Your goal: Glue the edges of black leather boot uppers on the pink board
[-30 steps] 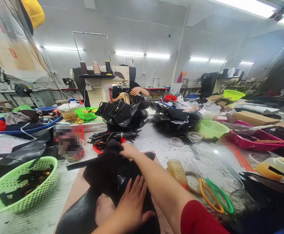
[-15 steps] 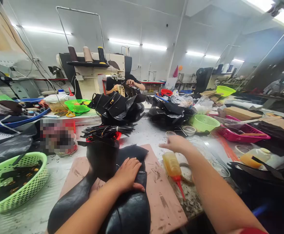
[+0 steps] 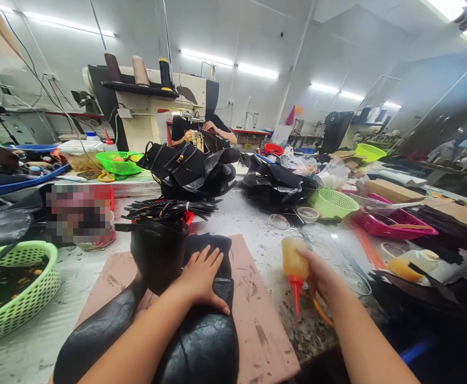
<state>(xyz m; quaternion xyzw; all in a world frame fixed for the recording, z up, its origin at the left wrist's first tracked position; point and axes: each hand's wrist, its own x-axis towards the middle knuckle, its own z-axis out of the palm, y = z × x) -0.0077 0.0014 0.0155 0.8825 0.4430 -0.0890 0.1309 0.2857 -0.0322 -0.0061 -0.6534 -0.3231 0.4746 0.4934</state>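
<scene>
My left hand (image 3: 201,280) lies flat with fingers spread on a black leather piece (image 3: 201,341), near its strap-like upper part. Under the leather is a pinkish board (image 3: 257,314) with dark smears. To the right, my right hand (image 3: 323,274) is wrapped round a bottle of yellowish liquid (image 3: 294,256), whose red nozzle points down over the speckled table edge. Some of its fingers are hidden behind the bottle. A black curved leather form (image 3: 157,261) stands left of my left hand.
A green basket (image 3: 51,288) with dark scraps sits at the left. Black leather pieces (image 3: 193,176) are heaped ahead, beyond bundled black strips (image 3: 169,209). A pink tray (image 3: 397,224) and another yellow bottle (image 3: 411,265) are at the right. A person works at a sewing machine (image 3: 149,106).
My right hand has come down and taken hold of the yellow bottle, now lifted and more upright. My left hand's fingers have spread on the leather. The view has shifted slightly.
</scene>
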